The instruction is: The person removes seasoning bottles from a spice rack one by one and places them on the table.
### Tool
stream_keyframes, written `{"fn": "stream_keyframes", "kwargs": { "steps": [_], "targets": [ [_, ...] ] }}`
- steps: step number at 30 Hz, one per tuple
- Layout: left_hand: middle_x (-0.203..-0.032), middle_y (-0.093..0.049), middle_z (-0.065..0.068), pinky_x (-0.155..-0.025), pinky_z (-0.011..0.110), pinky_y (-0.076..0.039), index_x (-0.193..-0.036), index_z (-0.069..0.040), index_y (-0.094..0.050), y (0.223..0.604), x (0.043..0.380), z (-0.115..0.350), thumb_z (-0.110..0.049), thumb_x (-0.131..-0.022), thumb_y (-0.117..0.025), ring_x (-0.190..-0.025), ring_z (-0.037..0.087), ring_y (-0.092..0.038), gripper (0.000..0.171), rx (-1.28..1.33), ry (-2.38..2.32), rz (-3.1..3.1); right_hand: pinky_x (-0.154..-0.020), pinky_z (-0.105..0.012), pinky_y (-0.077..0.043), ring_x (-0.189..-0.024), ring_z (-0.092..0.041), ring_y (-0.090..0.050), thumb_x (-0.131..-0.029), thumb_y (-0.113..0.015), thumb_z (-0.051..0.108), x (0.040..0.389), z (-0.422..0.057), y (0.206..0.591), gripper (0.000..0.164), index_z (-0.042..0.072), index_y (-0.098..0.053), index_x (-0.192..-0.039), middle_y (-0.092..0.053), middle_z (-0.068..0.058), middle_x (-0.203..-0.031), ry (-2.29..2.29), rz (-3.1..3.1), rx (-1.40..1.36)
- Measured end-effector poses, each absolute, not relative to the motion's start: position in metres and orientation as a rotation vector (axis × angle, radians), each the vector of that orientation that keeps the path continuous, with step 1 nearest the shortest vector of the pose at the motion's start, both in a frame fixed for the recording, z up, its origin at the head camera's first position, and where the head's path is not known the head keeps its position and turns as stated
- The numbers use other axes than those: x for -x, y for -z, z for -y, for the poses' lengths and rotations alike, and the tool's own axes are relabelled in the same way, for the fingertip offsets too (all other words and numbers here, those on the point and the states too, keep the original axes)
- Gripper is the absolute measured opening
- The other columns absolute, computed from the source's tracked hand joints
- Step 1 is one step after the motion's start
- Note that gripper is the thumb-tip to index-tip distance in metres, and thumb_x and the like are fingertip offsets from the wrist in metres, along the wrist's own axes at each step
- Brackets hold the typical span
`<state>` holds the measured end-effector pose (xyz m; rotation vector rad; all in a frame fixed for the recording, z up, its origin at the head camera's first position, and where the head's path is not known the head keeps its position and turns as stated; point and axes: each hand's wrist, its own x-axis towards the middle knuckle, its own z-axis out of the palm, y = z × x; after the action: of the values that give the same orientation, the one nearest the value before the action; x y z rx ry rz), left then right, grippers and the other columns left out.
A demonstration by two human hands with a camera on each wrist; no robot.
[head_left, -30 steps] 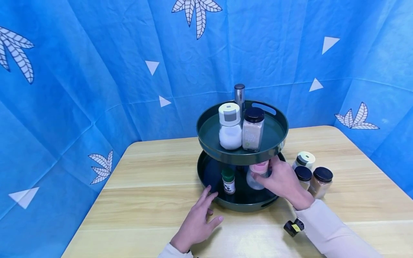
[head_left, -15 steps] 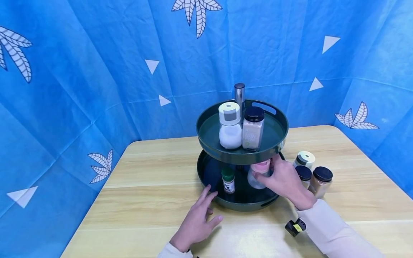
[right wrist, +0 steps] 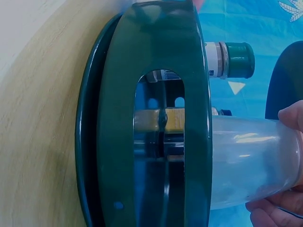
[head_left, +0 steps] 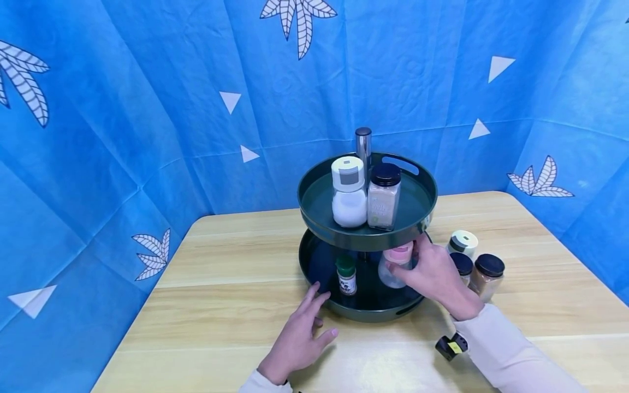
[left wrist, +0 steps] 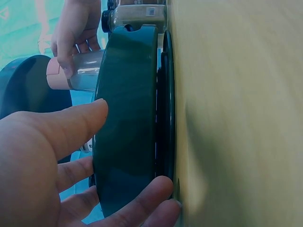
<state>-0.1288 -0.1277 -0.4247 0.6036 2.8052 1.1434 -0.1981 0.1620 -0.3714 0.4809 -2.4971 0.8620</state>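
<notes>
My right hand (head_left: 437, 277) reaches under the upper tier of a dark green two-tier round tray and grips a clear jar (right wrist: 251, 161) by its pink lid (left wrist: 57, 74). The jar stands upright inside the lower tier (head_left: 363, 315). Thumb and fingers sit on opposite sides of it. To its left, in the same tier, is a small green-capped spice bottle (head_left: 346, 278). My left hand (head_left: 300, 335) is at the lower tier's front left, fingers spread and loosely bent. In the left wrist view its thumb and fingertips lie right at the tier's outer wall (left wrist: 125, 118).
On the upper tier (head_left: 415, 204) stand a white-capped shaker (head_left: 349, 199) and a black-lidded square jar (head_left: 384, 202), beside a metal post (head_left: 363, 144). Right of the tray, a white-lidded jar (head_left: 463, 243) and two black-lidded jars (head_left: 486, 275) stand on the wooden table (head_left: 221, 305).
My right hand has shifted the pink-lidded jar slightly to the right within the lower tier. The left hand stays in place.
</notes>
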Motion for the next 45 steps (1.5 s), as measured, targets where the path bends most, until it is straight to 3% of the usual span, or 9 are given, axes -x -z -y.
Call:
{"fn": "stream_keyframes", "kwargs": {
  "steps": [11,21,45],
  "targets": [
    [-0.158,-0.017,0.011,-0.074,0.031,-0.052,-0.144,-0.013,-0.037,0.425,0.130,0.128,-0.027,-0.089,-0.066,-0.091,0.015,-0.059,0.064,-0.621,-1.139,-2.804,-0.056,-0.043,-0.056,-0.073,-0.029,-0.066,-0.070,-0.080,0.031,0.197,-0.166,0.372,0.064,0.005,-0.044,-0.116,-0.066,-0.019,-0.095,-0.858,2.464,-0.484],
    [-0.158,-0.017,0.012,-0.073,0.029,-0.052,-0.144,-0.012,-0.037,0.424,0.129,0.128,-0.028,-0.089,-0.067,-0.090,0.016,-0.059,0.064,-0.607,-1.134,-2.804,-0.056,-0.045,-0.055,-0.073,-0.029,-0.066,-0.068,-0.081,0.029,0.193,-0.169,0.372,0.057,0.003,-0.048,-0.108,-0.067,-0.019,-0.091,-0.844,2.436,-0.457],
    [-0.158,-0.017,0.011,-0.071,0.027,-0.051,-0.144,-0.012,-0.036,0.424,0.130,0.128,-0.028,-0.089,-0.067,-0.089,0.015,-0.058,0.065,-0.603,-1.123,-2.807,-0.057,-0.048,-0.054,-0.073,-0.032,-0.065,-0.068,-0.079,0.030,0.189,-0.172,0.369,0.055,0.000,-0.050,-0.104,-0.067,-0.020,-0.087,-0.812,2.443,-0.383]
  ]
}}
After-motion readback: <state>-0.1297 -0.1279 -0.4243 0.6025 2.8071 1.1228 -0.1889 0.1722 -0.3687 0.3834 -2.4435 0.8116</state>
